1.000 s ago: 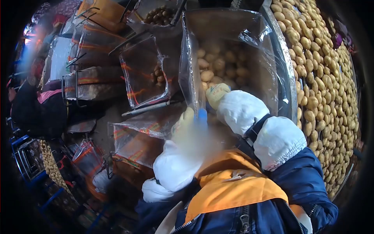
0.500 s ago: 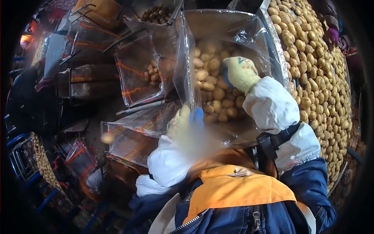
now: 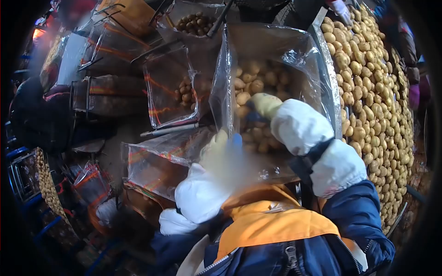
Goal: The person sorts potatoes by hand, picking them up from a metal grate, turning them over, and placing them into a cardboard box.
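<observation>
head view: right hand (image 3: 263,104) inside potato-filled bag (image 3: 276,50).

Pale yellow gloves cover the right hand (image 3: 264,105) and left hand (image 3: 220,146), with white sleeve covers. The potatoes (image 3: 368,87) are tan-yellow, the clear plastic bag (image 3: 276,50) glints silver, and the jacket (image 3: 276,230) is navy and orange.

Daylight falls brightest on the potatoes (image 3: 377,92) at the right, while the left side sits dim. Glare streaks the clear plastic bag (image 3: 276,50). The left hand (image 3: 221,147) is smeared with blur. Fisheye distortion bends the edges, and black vignetting fills the corners.
</observation>
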{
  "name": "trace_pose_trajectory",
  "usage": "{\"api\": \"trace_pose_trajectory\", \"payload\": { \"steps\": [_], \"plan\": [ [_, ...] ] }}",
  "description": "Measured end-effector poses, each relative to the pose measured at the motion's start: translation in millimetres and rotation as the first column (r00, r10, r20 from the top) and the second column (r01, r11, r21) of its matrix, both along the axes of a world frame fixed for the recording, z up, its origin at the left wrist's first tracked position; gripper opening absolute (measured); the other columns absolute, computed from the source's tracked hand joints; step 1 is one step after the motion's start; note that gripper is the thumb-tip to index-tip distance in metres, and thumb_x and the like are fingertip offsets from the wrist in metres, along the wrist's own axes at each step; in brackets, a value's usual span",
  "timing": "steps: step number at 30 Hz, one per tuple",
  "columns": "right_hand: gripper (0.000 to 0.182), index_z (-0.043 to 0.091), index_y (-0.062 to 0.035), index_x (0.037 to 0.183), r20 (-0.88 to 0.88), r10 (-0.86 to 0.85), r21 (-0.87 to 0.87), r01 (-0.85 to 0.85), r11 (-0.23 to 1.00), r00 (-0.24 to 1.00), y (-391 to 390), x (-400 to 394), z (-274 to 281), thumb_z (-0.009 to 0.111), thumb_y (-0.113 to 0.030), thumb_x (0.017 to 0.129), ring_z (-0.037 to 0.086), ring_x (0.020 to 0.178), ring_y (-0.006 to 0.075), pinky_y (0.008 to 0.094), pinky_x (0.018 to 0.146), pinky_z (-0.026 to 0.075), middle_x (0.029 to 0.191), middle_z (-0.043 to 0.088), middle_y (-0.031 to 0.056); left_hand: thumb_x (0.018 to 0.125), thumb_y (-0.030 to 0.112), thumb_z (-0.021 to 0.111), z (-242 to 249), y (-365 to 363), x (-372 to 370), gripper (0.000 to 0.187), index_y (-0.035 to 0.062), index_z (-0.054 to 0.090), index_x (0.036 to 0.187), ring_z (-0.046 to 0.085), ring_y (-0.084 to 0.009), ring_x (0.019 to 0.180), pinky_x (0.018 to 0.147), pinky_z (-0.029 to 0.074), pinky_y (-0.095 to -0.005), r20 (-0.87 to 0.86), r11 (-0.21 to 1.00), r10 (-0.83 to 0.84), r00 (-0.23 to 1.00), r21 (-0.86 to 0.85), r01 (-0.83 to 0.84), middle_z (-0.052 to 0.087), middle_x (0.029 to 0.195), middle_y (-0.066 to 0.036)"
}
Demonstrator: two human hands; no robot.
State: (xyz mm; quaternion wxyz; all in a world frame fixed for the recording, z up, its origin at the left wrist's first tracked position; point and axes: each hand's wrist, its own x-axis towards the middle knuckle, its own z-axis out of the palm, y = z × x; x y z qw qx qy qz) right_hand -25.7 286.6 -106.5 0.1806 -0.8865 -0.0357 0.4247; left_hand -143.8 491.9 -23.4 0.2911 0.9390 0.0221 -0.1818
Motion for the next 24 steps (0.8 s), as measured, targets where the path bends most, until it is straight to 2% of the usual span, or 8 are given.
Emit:
{"api": "trace_pose_trajectory", "payload": {
  "steps": [7,8,11,15,17,20,23,24],
  "plan": [
    [0.053,0.067,-0.0099,0.136,-0.081,-0.362,0.721,0.305,0.622,0.929,-65.0,-66.8,132.8,0.08,-0.009,0.084,0.067,0.095,0.0123,0.0293,0.084,0.055,0.109,0.075,0.0054,0.099,0.029,0.066,-10.1,13.9,2.8,0.034,0.0043,0.069,0.121,0.07,-0.0437,0.102,0.087,0.056,-0.0461,0.037,0.992,-0.078,0.996,-0.1,0.082,0.073,0.107,-0.026],
    [0.056,0.065,-0.0067,0.137,-0.379,-0.398,0.719,0.537,0.441,0.835,-73.8,-83.7,150.9,0.08,-0.008,0.083,0.067,0.099,0.0144,0.0301,0.088,0.055,0.114,0.074,0.0053,0.099,0.027,0.066,-11.3,12.2,1.8,0.033,0.0014,0.068,0.12,0.074,-0.0366,0.094,0.083,0.056,-0.0437,0.071,0.994,-0.065,0.995,-0.083,0.071,0.074,0.104,-0.023],
    [0.06,0.062,-0.0034,0.14,-0.122,-0.537,0.809,0.396,0.433,0.835,-109.4,-145.4,179.4,0.082,-0.005,0.084,0.066,0.11,0.0184,0.0298,0.099,0.051,0.113,0.073,0.0044,0.103,0.024,0.063,-41.1,28.0,1.6,0.03,0.005,0.063,0.126,0.071,-0.0283,0.096,0.085,0.055,-0.0423,-0.099,0.905,-0.015,0.995,-0.425,-0.029,0.074,0.108,-0.017],
    [0.063,0.051,0.0029,0.149,-0.237,-0.879,0.792,0.606,0.072,0.414,-178.9,-229.3,211.8,0.075,0.0,0.09,0.064,0.121,0.0203,0.0327,0.104,0.051,0.139,0.066,0.0125,0.102,0.027,0.066,-45.1,34.8,5.4,0.035,-0.0002,0.063,0.125,0.07,-0.0256,0.101,0.09,0.053,-0.0399,-0.047,0.916,-0.108,0.993,-0.392,0.081,0.074,0.112,-0.02],
    [0.062,0.047,0.001,0.152,0.177,-0.979,0.742,0.639,0.201,0.102,-213.4,-290.3,183.3,0.071,-0.005,0.094,0.059,0.128,0.021,0.0349,0.11,0.047,0.137,0.064,0.0136,0.1,0.036,0.068,-2.1,30.7,10.7,0.051,-0.0011,0.057,0.133,0.07,-0.0347,0.111,0.098,0.052,-0.043,-0.058,0.974,-0.196,0.979,-0.13,0.188,0.072,0.118,-0.024],
    [0.069,0.049,-0.0001,0.15,0.61,-0.786,0.504,0.716,0.484,0.102,-212.4,-392.9,160.6,0.079,-0.012,0.089,0.064,0.124,0.0324,0.0418,0.102,0.053,0.14,0.063,0.0221,0.101,0.029,0.068,20.1,8.1,0.2,0.062,0.0001,0.046,0.151,0.068,-0.0364,0.111,0.1,0.051,-0.0444,0.44,0.998,-0.058,0.896,0.046,0.042,0.068,0.127,-0.024],
    [0.086,0.046,-0.006,0.15,0.681,-0.424,-0.157,0.684,0.712,0.598,-165.0,-445.7,198.0,0.083,-0.037,0.079,0.046,0.141,0.0418,0.0536,0.119,0.032,0.148,0.051,0.0262,0.098,0.031,0.065,102.6,-89.9,-42.5,0.051,0.0018,0.055,0.139,0.062,-0.0377,0.116,0.102,0.049,-0.0496,0.294,0.866,-0.224,0.929,-0.377,0.328,0.068,0.119,-0.019],
    [0.086,0.045,-0.0071,0.152,0.653,-0.403,-0.197,0.658,0.726,0.641,-153.7,-460.4,196.2,0.081,-0.041,0.081,0.043,0.142,0.0437,0.0566,0.12,0.03,0.15,0.048,0.0264,0.093,0.025,0.07,108.4,-119.1,-41.0,0.053,0.0028,0.056,0.139,0.061,-0.0394,0.117,0.102,0.048,-0.049,0.42,0.723,-0.557,0.717,-0.18,0.667,0.064,0.124,-0.021]
  ]
}}
